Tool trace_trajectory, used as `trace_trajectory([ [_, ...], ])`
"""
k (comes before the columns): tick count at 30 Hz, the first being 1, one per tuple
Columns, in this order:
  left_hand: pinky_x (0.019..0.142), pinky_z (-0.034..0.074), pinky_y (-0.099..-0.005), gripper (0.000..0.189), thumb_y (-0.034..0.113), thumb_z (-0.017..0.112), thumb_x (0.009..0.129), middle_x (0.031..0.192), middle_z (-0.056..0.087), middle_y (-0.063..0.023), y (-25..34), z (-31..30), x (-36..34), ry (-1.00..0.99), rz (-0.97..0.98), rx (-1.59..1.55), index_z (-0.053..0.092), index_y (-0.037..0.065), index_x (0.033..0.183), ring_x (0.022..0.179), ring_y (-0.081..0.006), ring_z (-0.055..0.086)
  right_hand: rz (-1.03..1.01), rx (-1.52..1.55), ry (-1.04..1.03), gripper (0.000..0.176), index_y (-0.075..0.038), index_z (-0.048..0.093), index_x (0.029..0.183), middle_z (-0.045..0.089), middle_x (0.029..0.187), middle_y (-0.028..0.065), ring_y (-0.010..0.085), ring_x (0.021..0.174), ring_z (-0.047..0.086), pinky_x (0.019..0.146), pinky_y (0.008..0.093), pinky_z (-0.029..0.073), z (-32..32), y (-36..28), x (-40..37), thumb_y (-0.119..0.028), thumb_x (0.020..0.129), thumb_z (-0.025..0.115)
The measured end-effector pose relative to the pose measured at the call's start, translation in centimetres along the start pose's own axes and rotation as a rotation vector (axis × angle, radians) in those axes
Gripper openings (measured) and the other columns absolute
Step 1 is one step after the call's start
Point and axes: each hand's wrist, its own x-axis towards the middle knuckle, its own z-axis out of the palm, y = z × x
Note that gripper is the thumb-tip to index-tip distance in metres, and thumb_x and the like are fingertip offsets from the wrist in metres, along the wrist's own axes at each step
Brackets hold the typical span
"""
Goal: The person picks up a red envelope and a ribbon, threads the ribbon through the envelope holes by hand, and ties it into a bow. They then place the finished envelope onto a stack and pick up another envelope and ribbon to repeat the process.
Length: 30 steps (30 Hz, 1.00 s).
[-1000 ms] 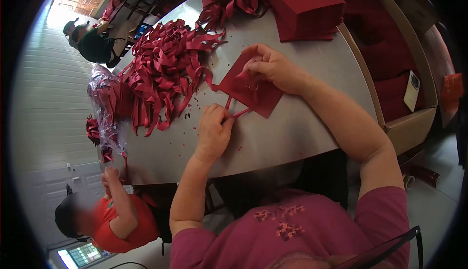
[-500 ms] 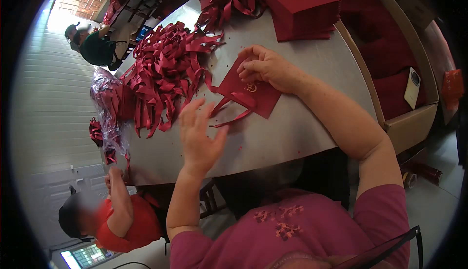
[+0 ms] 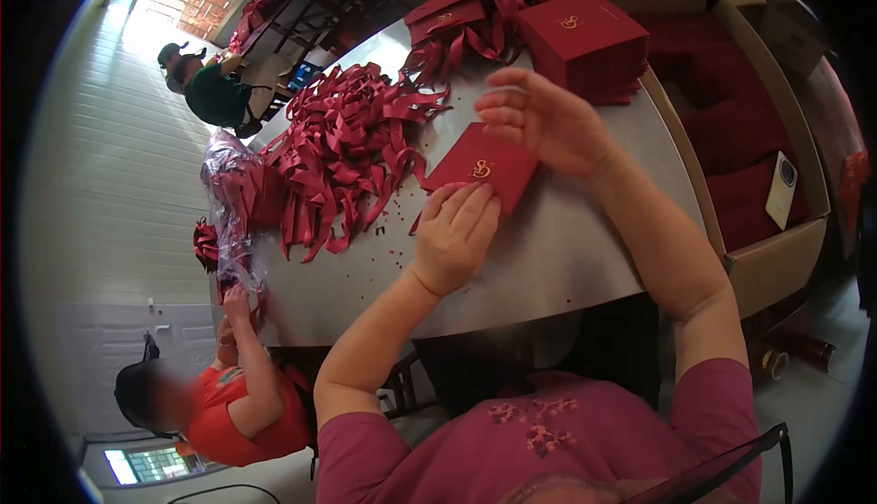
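Observation:
A dark red paper gift bag [image 3: 489,164] with a gold logo lies flat on the metal table. My left hand [image 3: 455,234] rests over its near-left edge, fingers stretched side by side and lying on the paper. The bag's ribbon handles are mostly hidden beneath that hand. Above the bag's far-right corner, my right hand [image 3: 553,125] is raised, its fingers loosely curved and apart, with nothing visible in it. Left of the bag spreads a big heap of red ribbon handles [image 3: 352,152].
A stack of red bags [image 3: 585,42] stands at the back, beside more ribboned bags [image 3: 448,20]. On the right, a cardboard box [image 3: 776,248] holds red material and a phone [image 3: 780,190]. Plastic-wrapped bags [image 3: 242,189] sit at left, near a person in red [image 3: 251,413]. Another person [image 3: 215,93] is farther back.
My left hand has come down onto the bag's near edge, covering its ribbon handles. My right hand has lifted off the bag. The view has shifted slightly.

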Motion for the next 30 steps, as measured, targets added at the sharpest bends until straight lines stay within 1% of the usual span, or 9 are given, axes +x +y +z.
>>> trace_trajectory([
  [4,0.075,0.049,-0.0316,0.014,-0.003,0.056,0.089,0.093,0.064,-0.0144,0.7,-4.6,3.3,0.297,-0.527,-0.393,0.062,0.000,0.100,0.083,-0.0288,0.063,-0.183,0.130,-0.138,0.043,0.000,0.050,0.130,0.062,0.119,0.0210,0.0256,0.106,0.065,0.094,0.0371,0.052,-0.6,-4.1,-0.4,-0.032,0.101,0.047],
  [8,0.067,0.044,-0.0204,0.009,0.005,0.053,0.098,0.084,0.061,-0.0001,-1.1,-6.3,4.1,0.472,-0.985,-0.807,0.060,-0.001,0.097,0.077,-0.0040,0.053,-0.267,0.019,-0.040,0.041,-0.002,0.051,0.129,0.065,0.112,0.0178,0.0213,0.096,0.066,0.090,0.0350,0.052,-0.4,-5.0,-0.7,-0.032,0.101,0.046],
  [11,0.070,0.047,-0.0231,0.013,0.006,0.052,0.098,0.086,0.064,-0.0029,-2.6,-1.8,1.8,0.319,-1.159,-1.101,0.061,-0.003,0.100,0.078,-0.0074,0.057,-0.210,-0.359,0.102,0.034,-0.003,0.056,0.123,0.068,0.104,0.0123,0.0171,0.089,0.066,0.085,0.0318,0.054,-0.4,-4.8,-0.6,-0.028,0.100,0.051],
  [13,0.072,0.049,-0.0256,0.014,0.006,0.054,0.096,0.086,0.065,-0.0048,-3.1,0.8,-0.2,-0.015,-1.259,-0.978,0.062,-0.004,0.100,0.080,-0.0100,0.059,-0.042,-0.763,0.286,0.025,-0.004,0.058,0.116,0.066,0.098,0.0069,0.0122,0.083,0.065,0.077,0.0274,0.053,-0.4,-3.7,-0.4,-0.024,0.100,0.053],
  [15,0.077,0.050,-0.0258,0.017,0.008,0.057,0.095,0.095,0.066,-0.0059,-3.4,1.5,-1.2,-0.010,-1.220,-0.942,0.063,-0.003,0.106,0.086,-0.0116,0.061,-0.020,-0.816,0.330,0.018,-0.004,0.061,0.109,0.067,0.093,0.0049,0.0097,0.077,0.063,0.073,0.0257,0.053,-1.0,-2.6,0.0,-0.018,0.098,0.056],
  [17,0.078,0.050,-0.0263,0.018,0.007,0.059,0.093,0.100,0.066,-0.0082,-5.2,1.3,-2.1,0.177,-0.931,-0.428,0.064,-0.002,0.108,0.086,-0.0143,0.062,0.065,-1.034,0.408,0.016,-0.003,0.062,0.105,0.066,0.090,0.0045,0.0083,0.074,0.061,0.071,0.0246,0.052,-2.0,-1.4,0.2,-0.016,0.098,0.056],
  [22,0.088,0.047,-0.0382,0.019,0.002,0.067,0.078,0.098,0.065,-0.0116,-6.2,1.8,-2.7,-0.152,-0.525,-0.297,0.068,0.002,0.097,0.100,-0.0293,0.059,0.121,-1.042,0.440,0.014,-0.001,0.063,0.099,0.065,0.083,0.0028,0.0080,0.071,0.060,0.067,0.0236,0.052,-2.7,0.4,0.4,-0.014,0.096,0.058],
  [26,0.085,0.048,-0.0399,0.014,0.002,0.064,0.078,0.094,0.066,-0.0109,-7.3,2.8,-3.2,-0.192,-0.481,-0.127,0.068,0.002,0.090,0.097,-0.0327,0.060,0.096,-1.108,0.377,0.013,-0.001,0.065,0.097,0.064,0.083,0.0013,0.0069,0.070,0.057,0.067,0.0227,0.051,-2.7,1.3,0.2,-0.013,0.095,0.061],
  [30,0.069,0.048,-0.0295,0.008,0.002,0.066,0.083,0.082,0.066,-0.0073,-8.0,1.1,-1.7,0.110,-0.886,-0.501,0.068,0.001,0.091,0.076,-0.0192,0.063,0.020,-1.035,0.295,0.014,0.000,0.068,0.098,0.065,0.082,0.0012,0.0085,0.075,0.060,0.069,0.0243,0.051,-1.6,2.1,0.2,-0.012,0.093,0.064],
])
